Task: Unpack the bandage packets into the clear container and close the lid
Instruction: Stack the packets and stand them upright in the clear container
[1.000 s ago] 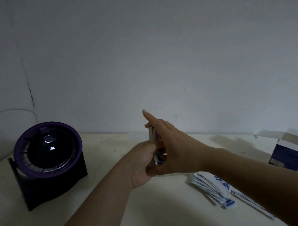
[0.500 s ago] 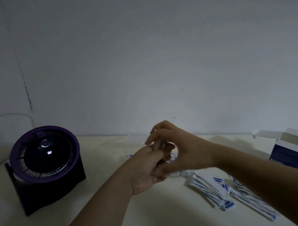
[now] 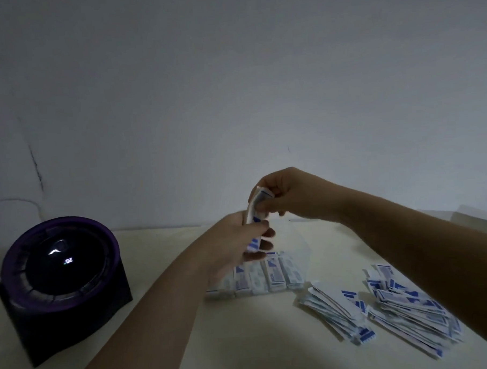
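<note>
Nearest the camera, at four o'clock on the pale table (image 3: pixel 243 337), two loose heaps of bandage packets (image 3: pixel 387 306) lie side by side, white with blue marks. At nine o'clock stands a dark round device with a purple rim (image 3: pixel 60 270), well apart from them. Past the middle, the clear container (image 3: pixel 271 269) holds a row of packets laid flat; its walls are faint and hard to trace. Directly above it, the left hand (image 3: pixel 239 240) is clenched round the lower end of a small stack of packets (image 3: pixel 256 211), which stands nearly upright. The right hand (image 3: pixel 290 196) pinches the stack's top end from two o'clock, so both grips share the stack, with the left grip below and the right above. At three o'clock, by the wall, a small box (image 3: pixel 472 220) is only dimly seen.
</note>
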### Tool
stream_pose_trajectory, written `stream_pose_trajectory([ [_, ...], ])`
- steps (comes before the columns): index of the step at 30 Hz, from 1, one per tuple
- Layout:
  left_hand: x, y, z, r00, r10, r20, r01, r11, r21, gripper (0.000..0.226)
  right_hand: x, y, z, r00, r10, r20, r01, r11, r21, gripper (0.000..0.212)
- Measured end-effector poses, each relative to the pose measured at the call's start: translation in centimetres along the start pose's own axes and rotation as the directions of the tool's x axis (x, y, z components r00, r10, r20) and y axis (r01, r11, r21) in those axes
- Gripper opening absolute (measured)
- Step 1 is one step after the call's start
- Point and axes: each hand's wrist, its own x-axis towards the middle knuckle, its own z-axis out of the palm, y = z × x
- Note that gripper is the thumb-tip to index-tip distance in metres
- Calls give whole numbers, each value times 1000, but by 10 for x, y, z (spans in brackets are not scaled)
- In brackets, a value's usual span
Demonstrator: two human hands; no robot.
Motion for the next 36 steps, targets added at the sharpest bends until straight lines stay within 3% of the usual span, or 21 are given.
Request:
stream_pose_trajectory([
  [2, 19, 0, -6, 996, 52, -78, -20, 928, 372, 22, 13, 14, -5, 992, 102, -72, -106, 993, -55, 12],
  [5, 35, -3, -5, 999, 31, -45, 2, 798, 603, 29, 28, 37, -2, 963, 269, -15, -269, 962, -42, 13],
  [9, 54, -18, 2, 989, -114, -91, 145, 769, 622, 22, 43, 52, 15, 919, 381, 102, -357, 913, -198, 17],
  [11, 65, -23, 4, 978, -193, -81, 196, 702, 685, 21, 48, 57, 24, 896, 421, 137, -361, 874, -326, 25],
  [15, 78, -27, 7, 931, -361, -51, 294, 660, 691, 22, 53, 64, 37, 829, 526, 188, -423, 810, -406, 27],
  [19, 86, -28, 6, 913, -403, -69, 313, 581, 751, 19, 56, 71, 46, 789, 566, 238, -413, 777, -476, 23],
  [21, 86, -25, 7, 911, -407, -69, 300, 539, 787, 17, 55, 72, 49, 788, 564, 246, -396, 771, -499, 10],
  [24, 87, -24, 8, 900, -434, -50, 307, 546, 780, 16, 57, 76, 56, 796, 554, 243, -342, 743, -575, 25],
  [30, 90, -26, 7, 893, -450, -16, 285, 537, 794, 15, 55, 79, 66, 869, 459, 186, -192, 658, -728, 29],
  [32, 88, -25, 8, 900, -437, -1, 240, 493, 836, 13, 53, 78, 68, 890, 423, 173, -164, 649, -743, 25],
  [36, 87, -23, 11, 918, -396, 35, 125, 371, 920, 34, 53, 78, 69, 918, 378, 120, -155, 620, -770, 13],
])
